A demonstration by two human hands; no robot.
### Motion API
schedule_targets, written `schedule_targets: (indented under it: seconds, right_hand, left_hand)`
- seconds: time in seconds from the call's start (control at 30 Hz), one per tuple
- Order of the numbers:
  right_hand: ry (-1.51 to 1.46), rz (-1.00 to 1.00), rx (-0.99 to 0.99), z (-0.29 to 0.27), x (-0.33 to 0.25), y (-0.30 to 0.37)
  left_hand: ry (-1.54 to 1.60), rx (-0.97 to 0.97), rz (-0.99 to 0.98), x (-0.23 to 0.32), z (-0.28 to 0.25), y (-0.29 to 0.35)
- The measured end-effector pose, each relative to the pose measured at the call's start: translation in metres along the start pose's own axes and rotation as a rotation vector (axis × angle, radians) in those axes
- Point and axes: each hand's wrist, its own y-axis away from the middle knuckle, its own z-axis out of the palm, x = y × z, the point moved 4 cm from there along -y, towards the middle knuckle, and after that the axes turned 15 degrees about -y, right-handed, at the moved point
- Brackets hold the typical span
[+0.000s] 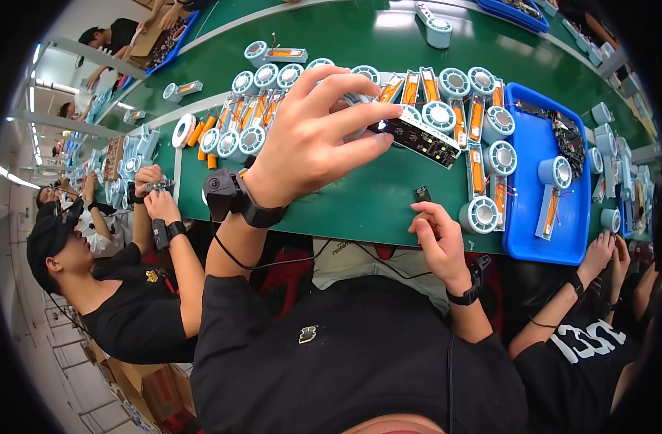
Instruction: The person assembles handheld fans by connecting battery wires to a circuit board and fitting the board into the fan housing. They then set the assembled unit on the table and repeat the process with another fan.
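My left hand [313, 141] is raised over the green bench, its thumb and a finger pinching one end of a narrow black circuit board [425, 141]. The board has pale edges and small lit spots, one bright white near my fingertips. Near the bench's front edge, my right hand [441, 239] is loosely curled, thumb and fingers apart, with nothing seen in it. Just beyond its fingertips lies a small black block-shaped part [421, 193]. Behind the board stand pale blue round fan-like units [439, 116] with orange cells [476, 170] in their handles; my left hand hides some of them.
A blue tray [519, 224] on the right holds one fan-like unit [555, 173] and a heap of black parts [570, 141]. Loose orange cells [196, 134] and a white ring [184, 131] lie to the left. Co-workers sit close on both sides.
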Motion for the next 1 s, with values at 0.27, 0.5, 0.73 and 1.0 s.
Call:
schedule_targets:
  seconds: [0.27,0.5,0.73,1.0]
  right_hand:
    - [0.183,-0.093,0.027,0.002,-0.001,0.000]
    - [0.182,-0.106,0.051,0.000,-0.002,0.000]
    - [0.167,-0.085,0.035,-0.002,-0.001,-0.001]
    - [0.172,-0.164,0.056,-0.002,-0.005,-0.002]
  left_hand:
    - [0.150,-0.151,-0.033,-0.017,0.017,-0.005]
    - [0.103,-0.124,0.007,-0.065,0.063,-0.034]
    - [-0.050,-0.046,0.017,-0.081,0.097,-0.039]
    - [-0.002,-0.040,-0.124,-0.104,0.164,-0.049]
